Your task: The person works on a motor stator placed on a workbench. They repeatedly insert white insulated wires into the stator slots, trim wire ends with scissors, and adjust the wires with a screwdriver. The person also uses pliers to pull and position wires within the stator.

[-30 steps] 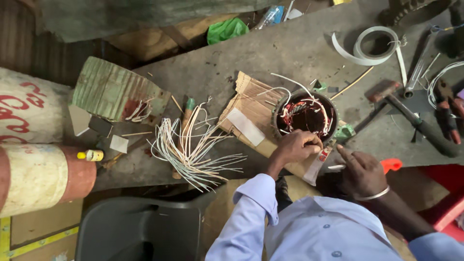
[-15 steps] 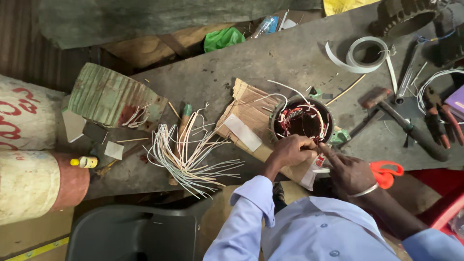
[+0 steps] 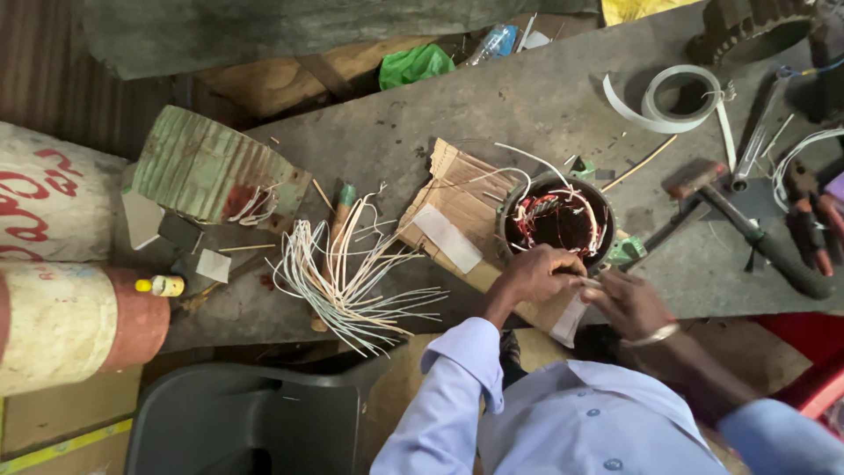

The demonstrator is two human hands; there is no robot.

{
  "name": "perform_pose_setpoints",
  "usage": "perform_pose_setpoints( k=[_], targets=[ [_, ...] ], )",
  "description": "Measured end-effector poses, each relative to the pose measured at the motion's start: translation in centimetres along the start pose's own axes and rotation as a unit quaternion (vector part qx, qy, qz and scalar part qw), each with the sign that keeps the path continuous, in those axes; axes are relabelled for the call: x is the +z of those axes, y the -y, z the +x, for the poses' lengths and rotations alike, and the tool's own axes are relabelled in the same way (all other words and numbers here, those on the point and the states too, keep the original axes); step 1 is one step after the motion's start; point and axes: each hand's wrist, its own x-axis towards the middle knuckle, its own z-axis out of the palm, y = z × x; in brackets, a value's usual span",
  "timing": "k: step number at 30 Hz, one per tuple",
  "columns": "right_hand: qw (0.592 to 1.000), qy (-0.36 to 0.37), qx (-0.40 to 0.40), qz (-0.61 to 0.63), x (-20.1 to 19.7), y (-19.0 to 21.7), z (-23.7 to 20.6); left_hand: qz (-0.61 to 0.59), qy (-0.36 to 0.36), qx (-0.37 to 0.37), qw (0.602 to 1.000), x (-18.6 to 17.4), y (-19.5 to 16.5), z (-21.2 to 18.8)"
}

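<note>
Two hands are working at a round dark motor stator (image 3: 558, 220) wound with red and white wires, sitting by the bench's near edge.

The left hand (image 3: 536, 274) is curling narrow over the stator's near rim; the right hand (image 3: 626, 302) is pinching a thin metal tool (image 3: 587, 281) beside it. Folded brown cardboard (image 3: 462, 207) is lying under the stator. Loose white wire strands (image 3: 347, 277) are crowding the near edge leftward, a hammer (image 3: 738, 220) is lying rightward. The grey bench (image 3: 527, 105) is looking scuffed and cluttered.
</note>
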Motion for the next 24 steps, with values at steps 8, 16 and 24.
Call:
perform_pose_setpoints(
  k=[8, 16, 24],
  targets=[
    [0.999, -0.008, -0.004, 0.051, -5.4, -1.3, -3.3, 0.009, -0.061, -0.026, 0.998, 0.5, -0.9, -0.4],
    [0.754, 0.009, 0.365, 0.547, -1.4, 0.4, -2.4, 0.1, -0.192, -0.013, 0.976, 2.5, -2.2, -0.5],
    [0.642, -0.084, 0.321, 0.691, 5.4, -0.3, -3.4, 0.117, -0.154, -0.006, 0.981, 2.5, -1.4, -0.6]
  ],
)
